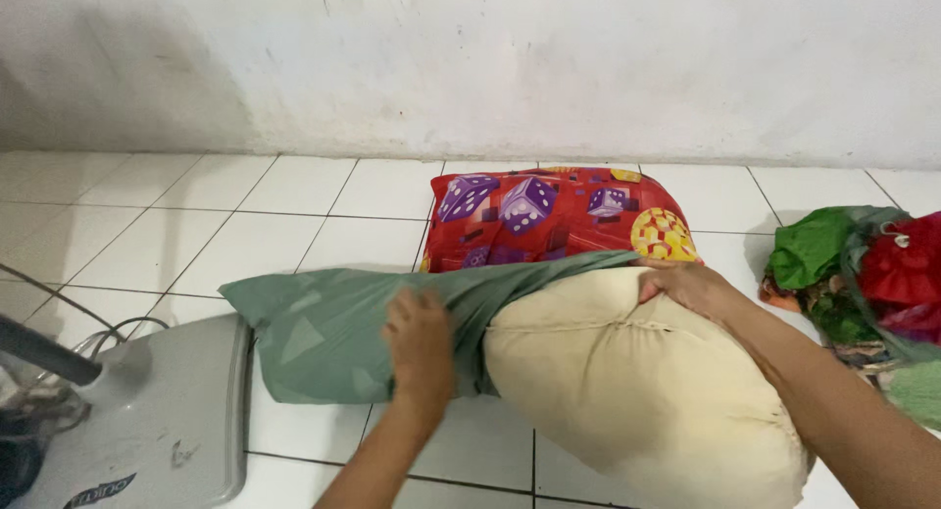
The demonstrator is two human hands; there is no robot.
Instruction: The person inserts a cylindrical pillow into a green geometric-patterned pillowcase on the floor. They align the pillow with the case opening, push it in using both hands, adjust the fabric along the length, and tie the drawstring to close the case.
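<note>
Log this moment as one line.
left hand: grips green pillowcase | right hand: holds case edge on cream pillow | pillow partly inside | red dice-print pillow behind, on tiled floor

White tiled floor (294,215), grey grout lines, meeting a white wall. On it: a cream pillow (637,382), half in a green pillowcase (323,333). Behind the pillow, a red dice-print cushion (559,215). Right of the pillow, a heap of cloth (863,274). Left, a grey fan base (167,421).
</note>
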